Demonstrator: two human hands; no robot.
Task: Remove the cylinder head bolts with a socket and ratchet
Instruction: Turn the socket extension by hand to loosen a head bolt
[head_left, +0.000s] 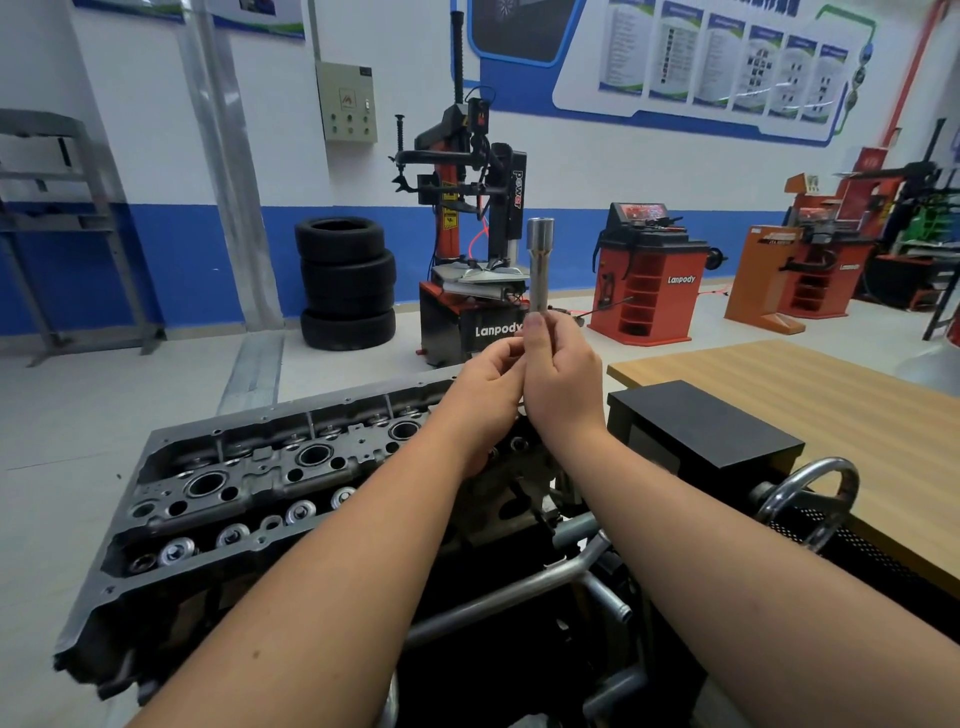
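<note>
A long silver socket (540, 265) stands upright in the air above the engine, its wider end on top. My right hand (563, 376) grips its lower end, thumb against the shaft. My left hand (488, 389) sits close beside it, fingers curled at the socket's bottom end, which both hands hide. The grey cylinder head (249, 483) lies below and to the left, on a stand, with round bores and shiny valve springs showing. No ratchet is in view.
A black box (706, 426) sits on a wooden table (831, 395) at the right. A metal handwheel (810, 499) and stand tubes (519, 587) lie under my arms. Stacked tyres (347, 283), a tyre changer (475, 234) and red balancers (647, 275) stand behind.
</note>
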